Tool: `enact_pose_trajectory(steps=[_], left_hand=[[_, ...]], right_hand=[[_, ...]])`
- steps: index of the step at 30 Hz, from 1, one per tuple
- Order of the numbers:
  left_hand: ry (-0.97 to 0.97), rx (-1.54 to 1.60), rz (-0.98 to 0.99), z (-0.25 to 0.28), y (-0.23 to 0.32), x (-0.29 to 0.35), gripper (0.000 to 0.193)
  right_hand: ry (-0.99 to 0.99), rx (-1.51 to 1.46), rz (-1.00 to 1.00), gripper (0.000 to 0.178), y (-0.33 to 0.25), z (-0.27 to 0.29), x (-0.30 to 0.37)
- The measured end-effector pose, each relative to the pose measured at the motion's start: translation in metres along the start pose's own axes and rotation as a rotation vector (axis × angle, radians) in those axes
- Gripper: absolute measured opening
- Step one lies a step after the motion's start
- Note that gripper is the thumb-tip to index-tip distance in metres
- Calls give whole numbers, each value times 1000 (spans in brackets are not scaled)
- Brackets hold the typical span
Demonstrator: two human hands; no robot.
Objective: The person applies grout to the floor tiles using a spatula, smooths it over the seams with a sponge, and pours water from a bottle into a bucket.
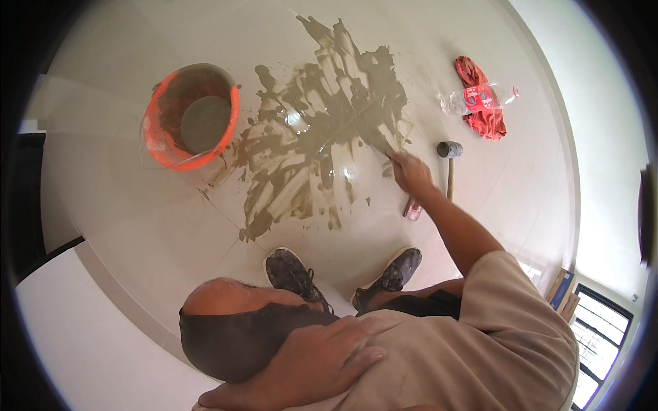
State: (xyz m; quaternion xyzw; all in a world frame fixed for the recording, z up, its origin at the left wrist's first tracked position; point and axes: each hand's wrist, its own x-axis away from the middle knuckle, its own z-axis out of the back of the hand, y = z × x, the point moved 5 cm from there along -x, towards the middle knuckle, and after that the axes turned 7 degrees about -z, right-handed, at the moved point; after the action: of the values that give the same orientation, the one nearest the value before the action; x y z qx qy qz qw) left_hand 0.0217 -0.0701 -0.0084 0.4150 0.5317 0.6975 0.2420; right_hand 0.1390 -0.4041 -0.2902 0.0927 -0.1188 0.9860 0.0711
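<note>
Grey-green wet grout (343, 123) lies smeared in thick streaks over the pale tiled floor. At its right edge, my right hand (412, 174) is closed around a scraper (381, 144), its thin blade low against the smear and partly hidden by grout and fingers. My left hand (325, 356) rests flat across my lap, fingers stretched out, holding nothing. To the left of the smear stands an orange bucket (235, 116) with a wire handle, grout coating its inner wall and bottom.
A rubber mallet (449, 151) and a small red-and-clear object (412, 209) lie by my right forearm. Farther right, a plastic bottle (504, 96) rests on a red cloth (488, 127). My dark shoes (291, 270) stand just short of the grout. White walls (603, 137) border the floor.
</note>
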Motion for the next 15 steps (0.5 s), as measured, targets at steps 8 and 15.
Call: enact_pose_trajectory(steps=[8,15], left_hand=[[62,-23,6,2,-6,9,43],[117,184,-213,-12,-52,-8,35]], right_hand=[[131,228,137,29,-22,-21,73],[-27,-29,-59,32,-25,-25,72]])
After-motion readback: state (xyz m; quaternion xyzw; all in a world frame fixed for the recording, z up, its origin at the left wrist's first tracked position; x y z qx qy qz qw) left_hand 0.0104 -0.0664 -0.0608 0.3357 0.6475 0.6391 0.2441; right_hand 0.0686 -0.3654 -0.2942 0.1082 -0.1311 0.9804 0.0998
